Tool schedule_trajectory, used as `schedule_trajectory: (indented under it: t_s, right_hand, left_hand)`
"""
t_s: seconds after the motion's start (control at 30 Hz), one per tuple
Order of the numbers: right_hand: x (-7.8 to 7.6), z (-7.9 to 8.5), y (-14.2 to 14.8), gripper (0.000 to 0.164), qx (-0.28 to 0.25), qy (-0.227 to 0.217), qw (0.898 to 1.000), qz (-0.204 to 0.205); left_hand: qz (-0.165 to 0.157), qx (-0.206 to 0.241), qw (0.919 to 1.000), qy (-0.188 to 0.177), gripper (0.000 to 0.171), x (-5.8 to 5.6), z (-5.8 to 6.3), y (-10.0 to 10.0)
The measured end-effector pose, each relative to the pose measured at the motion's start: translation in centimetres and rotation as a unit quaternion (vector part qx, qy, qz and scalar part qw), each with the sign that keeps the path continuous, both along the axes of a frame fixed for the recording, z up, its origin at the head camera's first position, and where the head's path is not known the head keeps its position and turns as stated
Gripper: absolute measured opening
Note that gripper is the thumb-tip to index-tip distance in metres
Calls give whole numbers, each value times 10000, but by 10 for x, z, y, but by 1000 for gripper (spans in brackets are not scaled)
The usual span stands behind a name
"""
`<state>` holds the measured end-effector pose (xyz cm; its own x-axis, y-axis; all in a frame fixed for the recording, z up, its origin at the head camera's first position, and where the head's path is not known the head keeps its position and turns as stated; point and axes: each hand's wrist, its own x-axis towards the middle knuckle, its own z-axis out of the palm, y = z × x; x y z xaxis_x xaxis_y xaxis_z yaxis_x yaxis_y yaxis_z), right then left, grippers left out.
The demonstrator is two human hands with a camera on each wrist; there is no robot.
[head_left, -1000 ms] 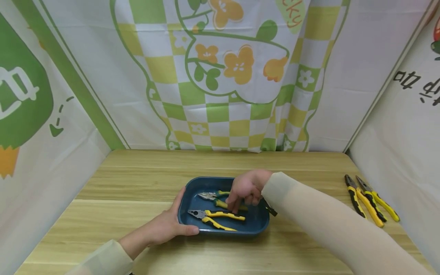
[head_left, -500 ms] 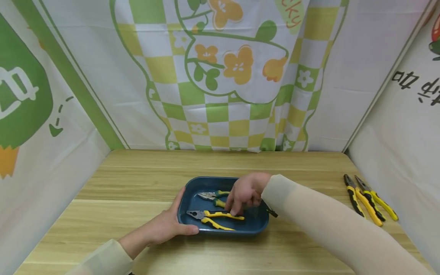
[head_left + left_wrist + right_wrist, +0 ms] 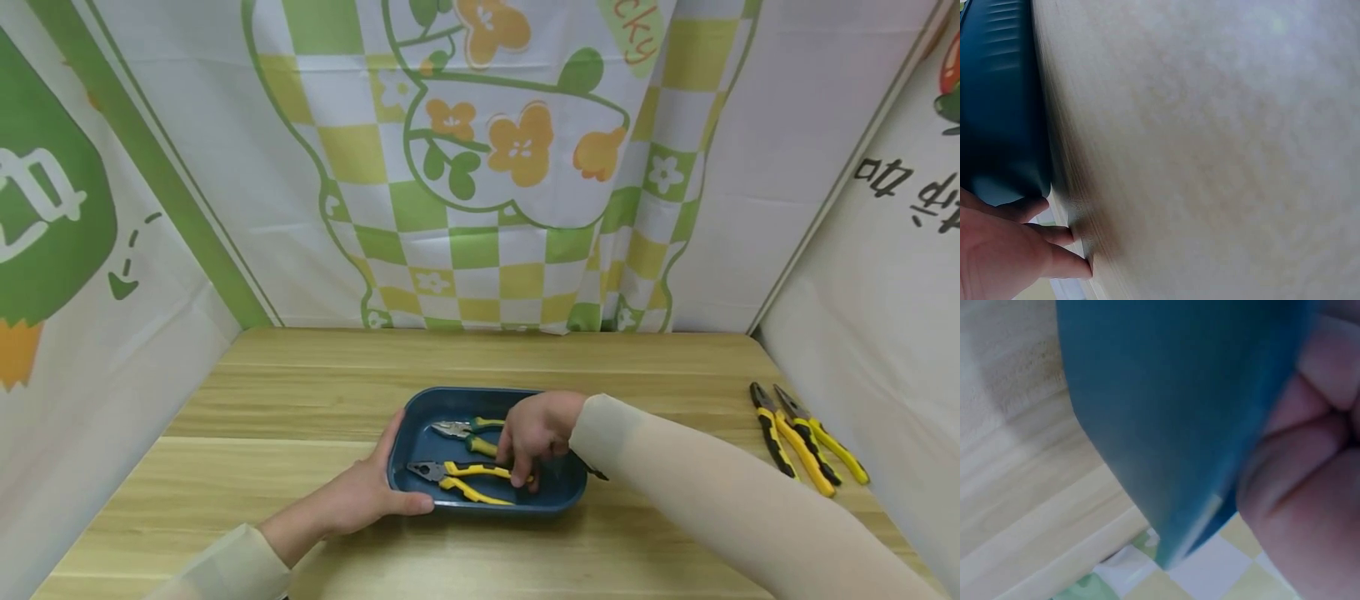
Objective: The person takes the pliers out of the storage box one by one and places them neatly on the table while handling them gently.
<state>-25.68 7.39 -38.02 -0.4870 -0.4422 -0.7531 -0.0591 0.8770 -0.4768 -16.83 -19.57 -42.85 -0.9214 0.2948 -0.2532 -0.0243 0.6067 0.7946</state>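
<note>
A dark blue tray [image 3: 420,404] stands on the wooden table. My left hand [image 3: 367,497] holds its left end, thumb along the near rim and fingers at the left wall; in the left wrist view, fingertips lie low by the tray's corner. Inside, pliers with yellow-and-black handles [image 3: 471,469] lie nearest me, jaws to the left. My right hand [image 3: 536,433] reaches down over them and pinches the right end of their upper handle. Behind lie pliers with green-and-yellow handles [image 3: 480,444], partly hidden by that hand. The right wrist view shows curled fingers against the tray's outer wall [image 3: 1166,425].
Two more pairs of pliers lie at the table's right: combination pliers [image 3: 783,437] and, beside them, long-nose pliers [image 3: 821,433]. Patterned cloth [image 3: 517,250] hangs behind the table [image 3: 300,400], and white sheets stand along both sides.
My right hand has moved toward me, from between the two pairs of pliers to the near pair's handle end. The near pliers have shifted slightly left. The left hand stays on the tray.
</note>
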Motion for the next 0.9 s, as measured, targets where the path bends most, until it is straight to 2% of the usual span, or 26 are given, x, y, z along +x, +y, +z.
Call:
schedule_trajectory:
  t_s: [0.53,0.9]
  right_hand:
    - [1,-1,11,31,-288,365,9988,-135]
    - [-5,2,19,29,-546,106,9971,-521]
  left_hand:
    - [2,-38,10000,40,132,-1,-1,0]
    - [16,-166,9998,90,133,0,0,1]
